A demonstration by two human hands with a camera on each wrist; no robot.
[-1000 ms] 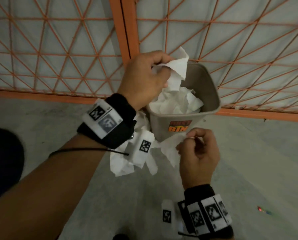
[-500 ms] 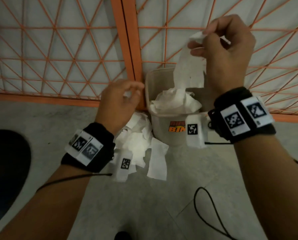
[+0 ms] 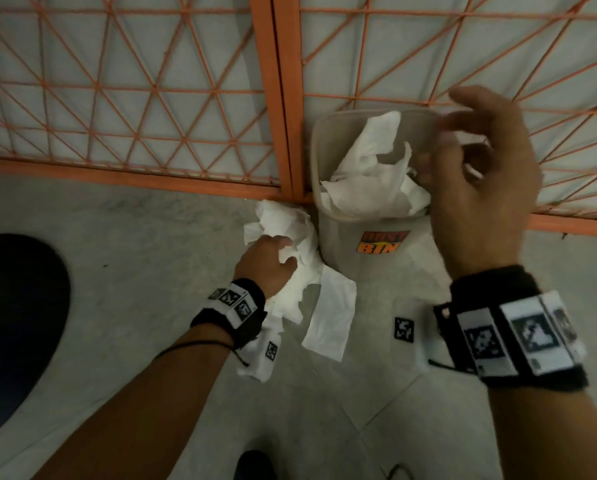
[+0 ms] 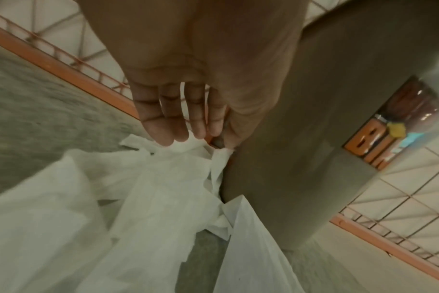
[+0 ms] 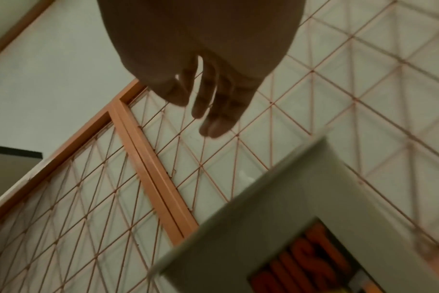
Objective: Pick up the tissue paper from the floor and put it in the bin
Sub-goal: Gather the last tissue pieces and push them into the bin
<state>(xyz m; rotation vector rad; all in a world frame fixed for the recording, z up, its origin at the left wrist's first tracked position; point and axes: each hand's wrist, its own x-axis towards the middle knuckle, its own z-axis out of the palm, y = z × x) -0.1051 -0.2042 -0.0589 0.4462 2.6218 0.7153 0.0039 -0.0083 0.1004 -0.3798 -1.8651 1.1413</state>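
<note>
Two hands: left hand point(image 3: 264, 263) grips floor tissue paper point(image 3: 290, 230) beside the bin point(image 3: 342, 251); right hand point(image 3: 480, 188) hovers above it, fingers loose.

You get dim, flat, greenish light. The right hand point(image 3: 480, 181) smears with motion blur; both wrist views are soft, and the fence point(image 3: 117, 81) bows at the edges.

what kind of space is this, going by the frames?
Likely a utility or workshop-type indoor area, though that's a guess. Bare grey concrete floor, an orange metal lattice partition backed by pale sheeting, and a small grey bin standing against it with tissue paper beside it.
</note>
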